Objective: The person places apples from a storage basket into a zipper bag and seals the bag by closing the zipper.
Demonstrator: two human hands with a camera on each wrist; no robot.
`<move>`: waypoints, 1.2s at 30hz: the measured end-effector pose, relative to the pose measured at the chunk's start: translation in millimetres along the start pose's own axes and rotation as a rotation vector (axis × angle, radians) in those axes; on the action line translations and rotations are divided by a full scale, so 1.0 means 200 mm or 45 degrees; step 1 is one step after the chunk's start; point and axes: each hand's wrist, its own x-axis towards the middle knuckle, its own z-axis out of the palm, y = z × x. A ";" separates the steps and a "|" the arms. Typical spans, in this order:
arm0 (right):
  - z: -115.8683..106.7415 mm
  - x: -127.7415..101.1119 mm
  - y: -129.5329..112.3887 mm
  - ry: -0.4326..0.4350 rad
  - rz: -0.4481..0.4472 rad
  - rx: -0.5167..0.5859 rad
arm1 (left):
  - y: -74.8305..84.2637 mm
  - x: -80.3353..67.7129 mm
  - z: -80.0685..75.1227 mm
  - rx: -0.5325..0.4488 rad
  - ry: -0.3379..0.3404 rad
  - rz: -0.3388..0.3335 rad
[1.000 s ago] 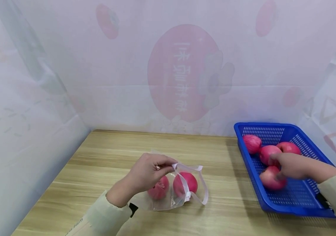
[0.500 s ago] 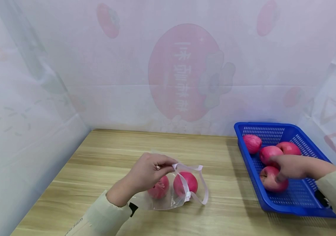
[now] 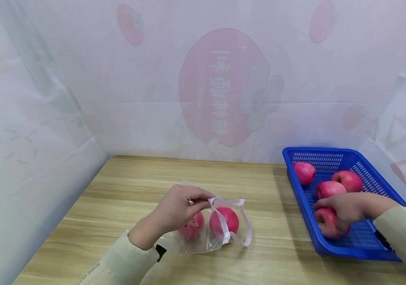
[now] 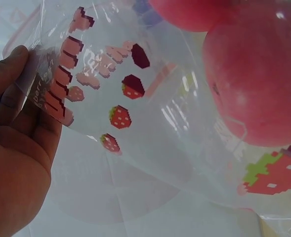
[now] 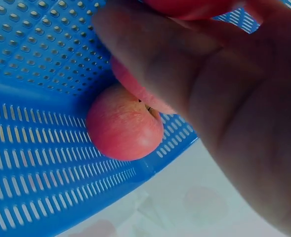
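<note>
My left hand (image 3: 179, 206) pinches the white-edged mouth of a clear plastic zip bag (image 3: 248, 229) lying on the table. Two red apples are inside it, one apple (image 3: 229, 221) near the opening and another apple (image 3: 192, 228) partly behind my hand. Up close in the left wrist view, the bag (image 4: 160, 153) shows printed strawberries and lettering. Over at the right, my right hand (image 3: 347, 206) grips the nearest red apple (image 3: 326, 223) in the blue basket, fingers across its top and thumb at its side. My fingers hide part of that apple in both views.
The blue plastic basket (image 3: 345, 254) has slotted walls and stands at the table's right. Three other apples lie in its far part, among them a striped apple (image 3: 304, 173) in the left corner. White printed cloth (image 3: 145, 126) walls in the wooden table (image 3: 145, 174).
My right hand has closed further around the nearest apple, which has turned and shifted slightly towards me. The apple behind it has moved a little right. My left hand stays put.
</note>
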 end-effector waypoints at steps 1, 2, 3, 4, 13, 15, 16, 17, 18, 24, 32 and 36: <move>0.00 0.00 0.00 0.000 -0.011 -0.014 | 0.00 0.00 0.00 -0.001 0.000 0.001; 0.00 0.01 0.00 0.004 -0.024 -0.030 | 0.00 0.00 0.00 0.000 0.001 0.004; 0.00 0.01 0.00 0.013 -0.038 -0.049 | 0.00 0.00 0.00 -0.002 0.002 0.007; 0.00 0.01 0.00 0.022 -0.051 -0.064 | 0.00 0.00 0.00 -0.005 0.002 0.008; 0.01 -0.01 0.01 0.088 -0.078 -0.013 | 0.00 0.00 0.00 -0.015 -0.004 0.013; 0.00 -0.03 0.01 0.135 -0.099 0.021 | 0.00 0.00 0.00 -0.018 -0.003 0.010; -0.01 -0.05 0.01 0.174 -0.136 0.029 | 0.00 0.00 0.00 -0.020 -0.003 0.009; -0.02 -0.07 0.01 0.231 -0.166 0.033 | 0.00 0.00 0.00 -0.023 -0.002 0.007; -0.03 -0.09 0.01 0.287 -0.207 0.043 | 0.00 0.00 0.00 -0.022 -0.002 0.006; -0.06 -0.20 -0.06 0.633 -0.354 0.234 | 0.00 0.00 0.01 -0.022 -0.004 0.007; 0.05 -0.26 -0.24 0.725 -0.610 0.804 | 0.00 0.01 0.00 -0.072 -0.049 -0.029; 0.18 -0.20 -0.36 0.561 -0.790 1.269 | 0.01 0.01 0.00 -0.127 -0.089 -0.083</move>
